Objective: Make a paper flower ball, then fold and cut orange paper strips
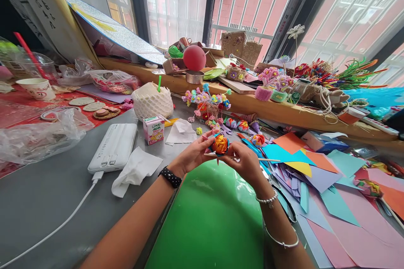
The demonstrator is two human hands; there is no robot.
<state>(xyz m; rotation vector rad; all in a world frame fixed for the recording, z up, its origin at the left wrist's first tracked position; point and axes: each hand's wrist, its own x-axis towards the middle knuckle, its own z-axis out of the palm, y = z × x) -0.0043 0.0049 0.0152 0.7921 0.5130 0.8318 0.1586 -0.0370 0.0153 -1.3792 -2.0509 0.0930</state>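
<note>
My left hand [202, 151] is closed on the left side of a folded paper flower [220, 144], which has orange-yellow petals in the middle and blue and red ones around them. My right hand [243, 160] grips it from the right, thumb and forefinger pinched near its lower edge. A thin pale stick [269, 159] runs crosswise beneath the flower and behind my right fingers; which hand bears it I cannot tell. Below both hands lies a glossy green board [208, 214]. More folded paper flowers [258, 140] sit just beyond my right hand.
Coloured paper sheets [341, 206] and purple strips [288, 180] spread out on the right. On the left are a white power bank [112, 148] with a cable, a crumpled tissue [136, 171], a small pink box [153, 130] and a coconut [152, 103]. Crafts line the wooden sill [246, 98].
</note>
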